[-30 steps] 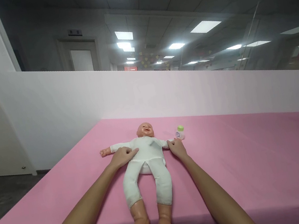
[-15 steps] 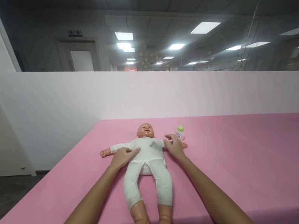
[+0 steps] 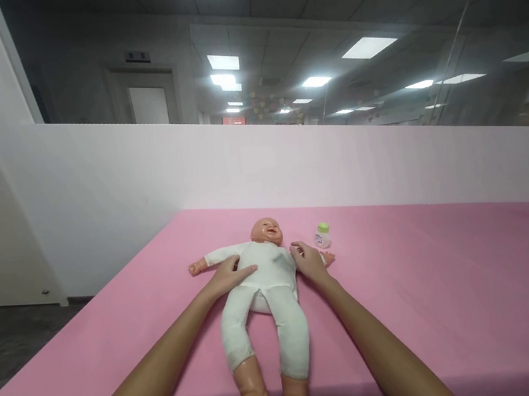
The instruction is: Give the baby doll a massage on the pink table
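Now both open palms, left hand (image 3: 229, 275) and right hand (image 3: 310, 263), flat on the supine doll (image 3: 264, 286) between them.

bottle (image 3: 322, 235) label too small to read, no other text

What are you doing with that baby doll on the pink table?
A person has both hands on a plastic baby doll in a white cloth suit, which lies face up on the pink-covered table. The left hand rests flat on its chest, and the right hand lies over its arm. A small clear bottle with a green cap stands just beyond, untouched.
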A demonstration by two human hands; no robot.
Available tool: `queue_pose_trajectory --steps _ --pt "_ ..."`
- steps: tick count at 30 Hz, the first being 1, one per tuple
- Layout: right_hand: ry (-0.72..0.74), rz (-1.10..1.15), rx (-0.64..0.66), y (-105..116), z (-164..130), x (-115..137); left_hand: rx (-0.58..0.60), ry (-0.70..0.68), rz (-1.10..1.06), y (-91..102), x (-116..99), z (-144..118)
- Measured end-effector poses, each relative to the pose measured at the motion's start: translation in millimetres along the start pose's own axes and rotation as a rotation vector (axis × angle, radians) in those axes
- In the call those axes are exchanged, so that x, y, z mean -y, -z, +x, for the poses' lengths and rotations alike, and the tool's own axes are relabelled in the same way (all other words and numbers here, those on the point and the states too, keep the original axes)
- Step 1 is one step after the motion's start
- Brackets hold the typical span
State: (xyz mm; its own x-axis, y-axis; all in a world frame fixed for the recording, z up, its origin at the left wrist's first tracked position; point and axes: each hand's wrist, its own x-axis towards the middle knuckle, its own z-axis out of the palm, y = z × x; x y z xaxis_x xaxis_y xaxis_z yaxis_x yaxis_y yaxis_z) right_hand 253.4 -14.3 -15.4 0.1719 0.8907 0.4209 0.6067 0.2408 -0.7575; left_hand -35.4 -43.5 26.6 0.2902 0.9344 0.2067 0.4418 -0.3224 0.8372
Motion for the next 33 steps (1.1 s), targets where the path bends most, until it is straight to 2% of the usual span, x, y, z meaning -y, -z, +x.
queue_pose_trajectory --steps 2,4,5,9,11,13,15,19,24,28,33 --pt "-0.040 -0.021 -0.031 1 9 1 0.026 0.017 -0.050 -0.8 -4 -2" --pt "-0.102 0.046 -0.009 1 22 5 0.040 0.024 -0.079 -1.6 -5 -3" --pt "-0.154 0.122 0.021 0 29 8 0.047 0.026 -0.081 -2.1 -4 -2" --pt "-0.533 0.544 0.113 -12 54 21 0.042 0.035 -0.103 -4.9 4 1" --pt "-0.619 0.703 0.199 -19 61 26 0.016 0.036 -0.131 -5.4 7 1" --pt "-0.646 0.780 0.283 -27 64 30 -0.006 0.037 -0.149 -4.6 5 0" --pt "-0.652 0.786 0.329 -33 66 36 -0.019 0.032 -0.150 -2.4 -1 -1" --pt "-0.650 0.848 0.336 -41 68 50 -0.035 0.018 -0.153 3.1 -16 -5" --pt "-0.496 1.044 0.434 -41 63 72 -0.096 -0.008 -0.169 6.8 -25 -9" --pt "-0.336 0.998 0.341 -35 47 86 -0.070 -0.167 -0.189 7.0 -29 -12" --pt "-0.294 0.939 0.221 -27 28 102 -0.067 -0.308 -0.238 2.6 -50 -21"
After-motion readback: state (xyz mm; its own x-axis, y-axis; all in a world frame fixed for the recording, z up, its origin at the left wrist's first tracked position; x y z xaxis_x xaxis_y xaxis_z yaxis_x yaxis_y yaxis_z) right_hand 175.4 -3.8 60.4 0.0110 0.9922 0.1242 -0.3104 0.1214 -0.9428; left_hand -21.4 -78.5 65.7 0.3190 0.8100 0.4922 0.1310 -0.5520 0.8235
